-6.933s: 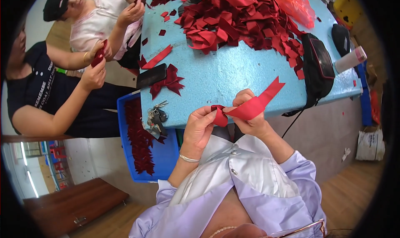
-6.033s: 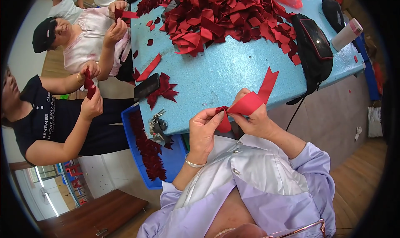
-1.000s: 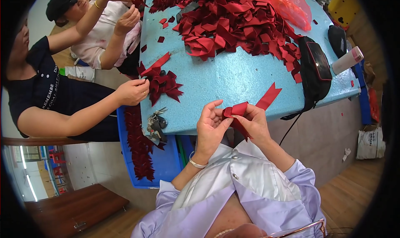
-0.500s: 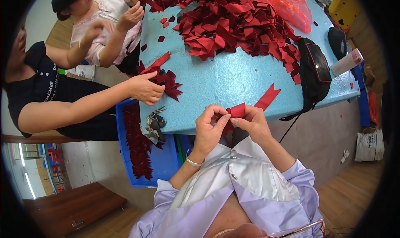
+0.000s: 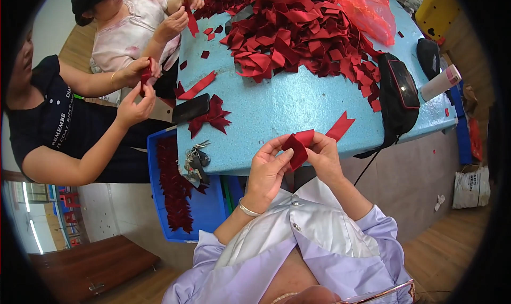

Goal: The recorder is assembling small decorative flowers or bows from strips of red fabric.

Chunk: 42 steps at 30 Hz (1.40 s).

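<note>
The left hand (image 5: 269, 168) and right hand (image 5: 323, 156) are pinching a folded red ribbon (image 5: 299, 146) just over the blue worktop (image 5: 298, 104) edge.

Blue table (image 5: 298, 107) — wooden floor (image 5: 442, 251), perhaps brown bench (image 5: 80, 266) lower-left.

A heap of ribbon pieces (image 5: 298, 32) is lying toward the far edge of the table (image 5: 298, 107). A plastic bag (image 5: 367, 14) is sitting at the heap's right. A pouch (image 5: 399, 93) is resting near the right edge, with a cylinder (image 5: 439, 83) beyond it. A phone (image 5: 190, 108) and a finished bow (image 5: 213, 116) are lying near the left edge. Keys (image 5: 194, 157) are lying at the near left corner, above a bin (image 5: 205, 208) standing below.
</note>
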Motion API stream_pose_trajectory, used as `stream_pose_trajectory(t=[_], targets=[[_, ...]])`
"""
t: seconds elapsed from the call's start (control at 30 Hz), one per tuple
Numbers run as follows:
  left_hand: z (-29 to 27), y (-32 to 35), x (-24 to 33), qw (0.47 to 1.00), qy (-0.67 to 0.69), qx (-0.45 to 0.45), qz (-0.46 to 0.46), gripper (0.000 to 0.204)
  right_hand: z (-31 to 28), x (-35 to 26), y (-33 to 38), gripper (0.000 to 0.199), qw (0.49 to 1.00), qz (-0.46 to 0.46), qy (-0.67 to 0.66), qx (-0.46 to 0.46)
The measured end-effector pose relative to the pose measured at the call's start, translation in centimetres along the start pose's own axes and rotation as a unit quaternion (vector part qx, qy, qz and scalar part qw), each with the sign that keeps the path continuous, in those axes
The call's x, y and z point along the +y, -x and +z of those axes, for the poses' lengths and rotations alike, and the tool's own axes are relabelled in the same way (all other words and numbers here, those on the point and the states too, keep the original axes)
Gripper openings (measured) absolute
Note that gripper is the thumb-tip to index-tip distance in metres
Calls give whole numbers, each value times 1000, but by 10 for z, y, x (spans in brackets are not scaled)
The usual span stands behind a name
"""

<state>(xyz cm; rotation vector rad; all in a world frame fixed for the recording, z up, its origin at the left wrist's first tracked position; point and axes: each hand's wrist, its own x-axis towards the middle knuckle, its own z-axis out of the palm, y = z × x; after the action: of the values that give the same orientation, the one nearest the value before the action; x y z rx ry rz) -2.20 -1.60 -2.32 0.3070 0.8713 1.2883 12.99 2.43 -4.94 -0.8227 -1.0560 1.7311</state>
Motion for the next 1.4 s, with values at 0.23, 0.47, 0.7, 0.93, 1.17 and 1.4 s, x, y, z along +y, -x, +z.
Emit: stream_pose_trajectory(t=[0.23, 0.47, 0.7, 0.93, 1.17, 1.4], targets=[[-2, -2, -11, 999, 3, 4, 37, 20, -2, 1, -3, 20, 992, -52, 113, 1], [15, -12, -11, 996, 82, 20, 40, 17, 18, -3, -4, 20, 996, -63, 37, 49], [22, -21, -10, 992, 113, 27, 48, 19, 15, 1, -11, 33, 985, -149, 86, 23], [32, -34, -9, 991, 85, 31, 103, 20, 23, 2, -15, 40, 958, -252, 137, 15], [28, -35, -21, 987, 79, -8, 138, 18, 26, 7, -15, 26, 984, -130, 14, 118], [25, -23, -17, 988, 35, -43, 145, 15, 21, 1, -7, 17, 987, -126, -15, 102]])
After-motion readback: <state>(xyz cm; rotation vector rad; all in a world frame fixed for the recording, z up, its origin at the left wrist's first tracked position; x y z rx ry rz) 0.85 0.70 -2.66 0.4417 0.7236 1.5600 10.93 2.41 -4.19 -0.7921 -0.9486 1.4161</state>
